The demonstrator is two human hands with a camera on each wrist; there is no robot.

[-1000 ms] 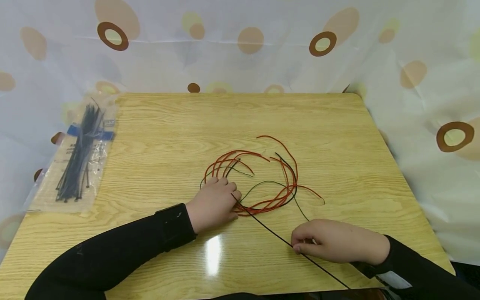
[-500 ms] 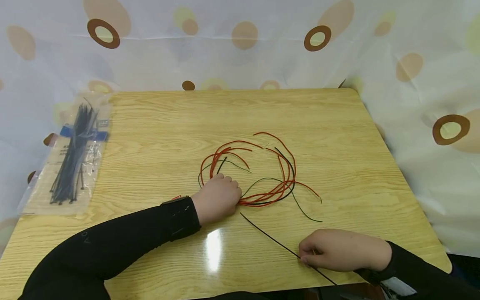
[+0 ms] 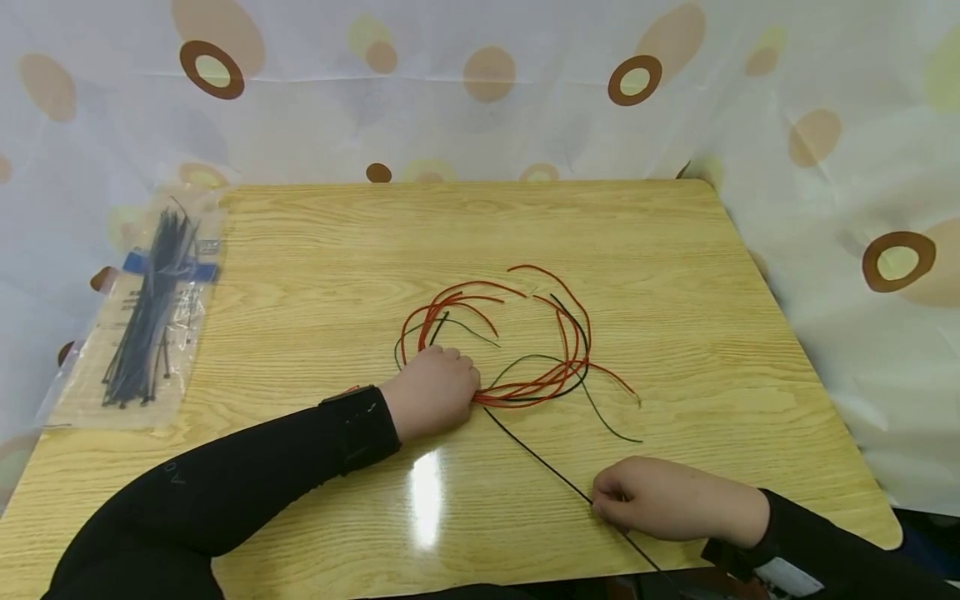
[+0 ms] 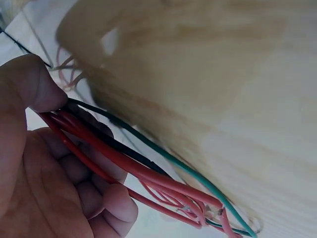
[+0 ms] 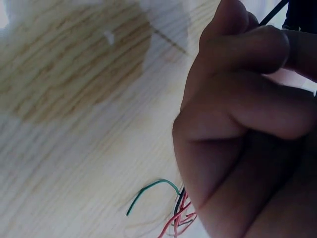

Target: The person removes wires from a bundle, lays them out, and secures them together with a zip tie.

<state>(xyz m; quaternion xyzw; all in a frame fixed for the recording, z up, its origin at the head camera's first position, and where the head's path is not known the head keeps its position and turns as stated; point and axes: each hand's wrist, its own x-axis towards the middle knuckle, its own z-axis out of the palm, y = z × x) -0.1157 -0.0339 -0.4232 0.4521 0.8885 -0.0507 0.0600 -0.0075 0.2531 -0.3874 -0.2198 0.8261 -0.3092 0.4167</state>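
My left hand (image 3: 433,392) grips a loose coil of red, black and green wires (image 3: 540,393) near the middle of the table. In the left wrist view, the red wires (image 4: 129,163) run between thumb and curled fingers, with a green wire (image 4: 173,153) along the outside. Toward the front right, my right hand (image 3: 660,497) pinches a long thin black cable tie (image 3: 536,457). One end of the tie points at the coil, close beside the left hand; the other passes beyond the table's front edge. The right wrist view shows curled fingers (image 5: 237,54) and a short piece of the tie (image 5: 275,11).
A clear plastic bag (image 3: 153,317) of black cable ties lies at the table's left edge. Wire ends fan out behind the left hand, and a thin green wire (image 3: 600,415) stretches toward the right. A patterned cloth (image 3: 450,100) hangs behind the wooden table (image 3: 337,225).
The right hand drew the cable tie down and right, so its tip left the left hand's front, then shifted slightly back toward the coil. The left hand kept its grip on the wires.
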